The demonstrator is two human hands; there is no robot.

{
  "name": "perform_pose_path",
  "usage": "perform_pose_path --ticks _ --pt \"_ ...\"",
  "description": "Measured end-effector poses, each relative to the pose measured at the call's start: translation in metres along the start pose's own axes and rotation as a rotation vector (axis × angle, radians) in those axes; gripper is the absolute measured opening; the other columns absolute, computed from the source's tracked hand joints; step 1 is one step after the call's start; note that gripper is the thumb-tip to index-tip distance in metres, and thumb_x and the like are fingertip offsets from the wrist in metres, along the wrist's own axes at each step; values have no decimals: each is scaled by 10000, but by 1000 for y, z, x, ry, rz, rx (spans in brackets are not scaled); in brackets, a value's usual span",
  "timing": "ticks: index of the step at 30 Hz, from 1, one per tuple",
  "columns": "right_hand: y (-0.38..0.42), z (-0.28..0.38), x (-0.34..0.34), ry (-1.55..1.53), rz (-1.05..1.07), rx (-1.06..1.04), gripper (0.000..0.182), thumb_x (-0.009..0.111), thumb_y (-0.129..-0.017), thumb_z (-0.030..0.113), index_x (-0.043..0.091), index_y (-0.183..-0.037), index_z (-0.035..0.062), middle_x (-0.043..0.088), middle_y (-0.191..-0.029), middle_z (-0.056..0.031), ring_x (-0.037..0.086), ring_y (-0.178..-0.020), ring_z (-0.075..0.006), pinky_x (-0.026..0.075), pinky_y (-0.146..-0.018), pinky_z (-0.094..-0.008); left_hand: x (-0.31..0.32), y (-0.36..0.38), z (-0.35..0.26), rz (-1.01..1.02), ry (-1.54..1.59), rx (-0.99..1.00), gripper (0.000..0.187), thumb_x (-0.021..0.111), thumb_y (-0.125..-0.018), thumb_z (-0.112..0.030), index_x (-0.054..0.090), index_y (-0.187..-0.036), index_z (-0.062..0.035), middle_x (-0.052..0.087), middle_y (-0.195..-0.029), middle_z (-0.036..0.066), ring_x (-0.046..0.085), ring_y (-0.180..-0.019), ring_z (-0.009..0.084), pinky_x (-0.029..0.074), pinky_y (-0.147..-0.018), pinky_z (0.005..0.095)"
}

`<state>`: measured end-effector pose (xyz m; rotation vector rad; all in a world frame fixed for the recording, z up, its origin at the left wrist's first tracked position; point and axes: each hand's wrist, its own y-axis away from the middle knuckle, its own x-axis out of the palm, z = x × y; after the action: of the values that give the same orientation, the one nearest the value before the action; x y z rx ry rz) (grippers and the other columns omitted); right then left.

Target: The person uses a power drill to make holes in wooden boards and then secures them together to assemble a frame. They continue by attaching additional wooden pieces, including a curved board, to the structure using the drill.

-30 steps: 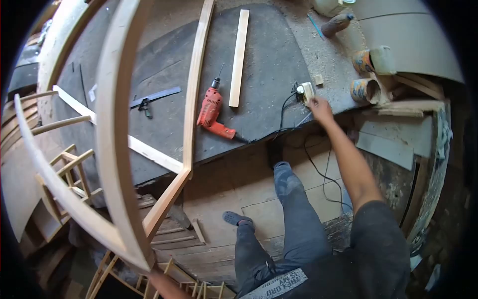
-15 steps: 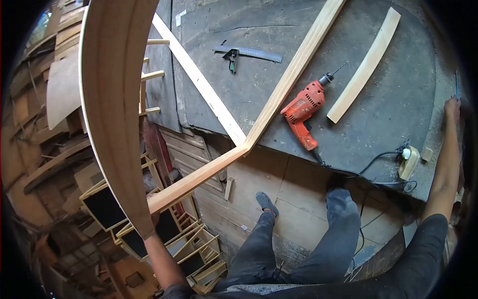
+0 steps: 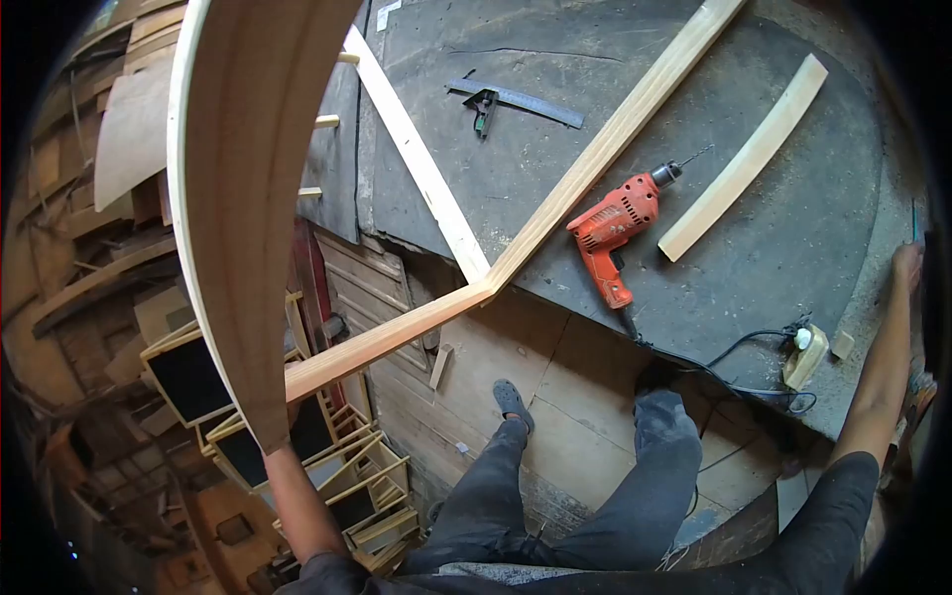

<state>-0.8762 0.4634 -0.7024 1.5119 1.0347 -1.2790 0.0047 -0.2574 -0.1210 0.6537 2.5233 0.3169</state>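
Observation:
A wide curved wooden panel (image 3: 233,198) rises on the left, joined near its lower end to a wooden bar (image 3: 397,332). My left hand (image 3: 286,436) grips the panel's lower end; most of its fingers are hidden behind the wood. The bar meets a pale wooden slat (image 3: 421,169) and a longer wooden rail (image 3: 615,139) at a corner by the table's edge. Far out to the right, my right hand (image 3: 905,263) is closed around a thin blue-green stick (image 3: 914,220), perhaps a pencil, too small to name surely.
On the dark worktable (image 3: 773,268) lie an orange-red power drill (image 3: 617,223), a curved wooden strip (image 3: 744,159), a combination square (image 3: 521,102) and a power socket block (image 3: 805,359) with cables. Stacked wooden frames (image 3: 357,486) stand on the floor at lower left.
My view has shifted a little, so the drill, square and rail appear farther right. My right hand appears slightly lower, still at the far right. My left hand keeps its hold on the panel.

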Motion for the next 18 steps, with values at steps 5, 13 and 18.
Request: perform_pose_path --ticks 5,13,18 --pt "-57 0 33 38 -416 -327 495 391 -963 276 407 -1440 143 458 -1438 -222 502 -1240 -481 424 -1015 -540 10 -5 -7 48 90 -13 562 727 -846 -301 536 -1283 -4 608 -1227 170 594 -1153 294 468 -1036 412" --pt "-39 -16 15 -42 -252 -327 481 388 -972 320 459 -1389 91 550 -1313 -257 512 -1219 -472 431 -994 -527 23 1 -16 226 187 -74 561 693 -874 -284 514 -1319 6 599 -1249 179 591 -1157 300 477 -1025 420" --pt "10 -10 -23 79 -66 -305 450 438 -971 382 528 -1275 62 551 -1285 -270 534 -1161 -484 445 -954 -545 37 -2 -18 354 269 -131 560 671 -892 -273 500 -1342 13 594 -1262 185 590 -1160 304 483 -1019 426"
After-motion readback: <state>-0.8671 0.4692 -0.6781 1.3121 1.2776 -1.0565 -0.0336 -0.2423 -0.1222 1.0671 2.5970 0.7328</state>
